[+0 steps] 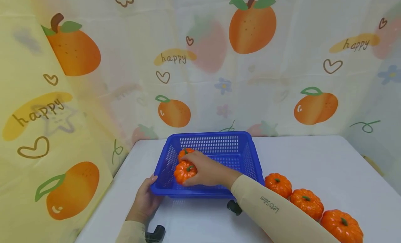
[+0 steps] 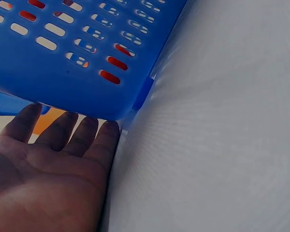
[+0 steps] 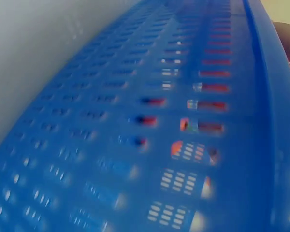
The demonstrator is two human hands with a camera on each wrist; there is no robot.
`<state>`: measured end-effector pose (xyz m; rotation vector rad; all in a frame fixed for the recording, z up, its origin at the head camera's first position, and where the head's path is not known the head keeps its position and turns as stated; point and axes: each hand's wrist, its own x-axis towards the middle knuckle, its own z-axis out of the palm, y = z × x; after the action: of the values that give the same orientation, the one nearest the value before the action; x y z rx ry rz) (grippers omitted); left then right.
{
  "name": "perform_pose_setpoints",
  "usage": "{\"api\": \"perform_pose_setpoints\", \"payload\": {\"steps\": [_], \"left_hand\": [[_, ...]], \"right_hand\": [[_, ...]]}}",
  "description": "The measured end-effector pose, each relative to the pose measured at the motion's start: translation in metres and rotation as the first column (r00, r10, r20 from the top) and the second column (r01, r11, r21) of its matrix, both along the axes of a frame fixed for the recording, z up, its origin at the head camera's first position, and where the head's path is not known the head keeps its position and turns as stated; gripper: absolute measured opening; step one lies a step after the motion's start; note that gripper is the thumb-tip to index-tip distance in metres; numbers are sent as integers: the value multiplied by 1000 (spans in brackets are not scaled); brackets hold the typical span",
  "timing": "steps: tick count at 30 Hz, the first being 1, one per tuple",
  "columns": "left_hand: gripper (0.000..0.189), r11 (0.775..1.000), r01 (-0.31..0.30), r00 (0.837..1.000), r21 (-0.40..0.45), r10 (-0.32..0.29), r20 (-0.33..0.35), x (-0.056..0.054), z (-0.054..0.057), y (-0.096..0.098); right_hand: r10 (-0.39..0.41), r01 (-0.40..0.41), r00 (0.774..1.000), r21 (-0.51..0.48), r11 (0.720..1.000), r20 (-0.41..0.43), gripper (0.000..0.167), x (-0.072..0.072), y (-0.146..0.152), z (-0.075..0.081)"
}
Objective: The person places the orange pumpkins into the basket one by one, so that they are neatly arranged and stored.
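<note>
Basket (image 1: 200,192) of blue plastic: at its left front corner, the left hand (image 1: 145,200) holds the rim, fingers only slightly bent. Inside its left end, the right hand (image 1: 205,168) curls round a front pumpkin (image 1: 181,173), beside a back pumpkin (image 1: 184,153). Right of the basket, more pumpkins (image 1: 306,204) line the table (image 1: 300,156).

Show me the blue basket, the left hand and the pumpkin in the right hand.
Blue basket (image 1: 200,193): head view, front rim.
Left hand (image 1: 146,198): head view, middle of the hand.
Held pumpkin (image 1: 182,173): head view, orange skin.
</note>
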<state>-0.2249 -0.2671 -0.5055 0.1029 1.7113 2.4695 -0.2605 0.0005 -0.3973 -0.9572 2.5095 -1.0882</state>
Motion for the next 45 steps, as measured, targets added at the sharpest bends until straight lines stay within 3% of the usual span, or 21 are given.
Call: {"api": "perform_pose_setpoints", "payload": {"steps": [11, 22, 33, 45], "left_hand": [[77, 1000, -11, 1000, 8, 11, 27, 0, 2, 1], [76, 1000, -12, 1000, 8, 12, 29, 0, 0, 0], [77, 1000, 2, 1000, 24, -2, 16, -2, -1, 0], [74, 999, -37, 999, 5, 37, 25, 0, -1, 0]], "right_hand": [[1, 0, 1000, 62, 998, -18, 76, 2, -17, -3], [-3, 2, 1000, 60, 998, 4, 74, 1, -34, -8], [-23, 24, 1000, 101, 995, -6, 69, -2, -37, -18], [-48, 46, 999, 172, 984, 7, 64, -2, -40, -24]]}}
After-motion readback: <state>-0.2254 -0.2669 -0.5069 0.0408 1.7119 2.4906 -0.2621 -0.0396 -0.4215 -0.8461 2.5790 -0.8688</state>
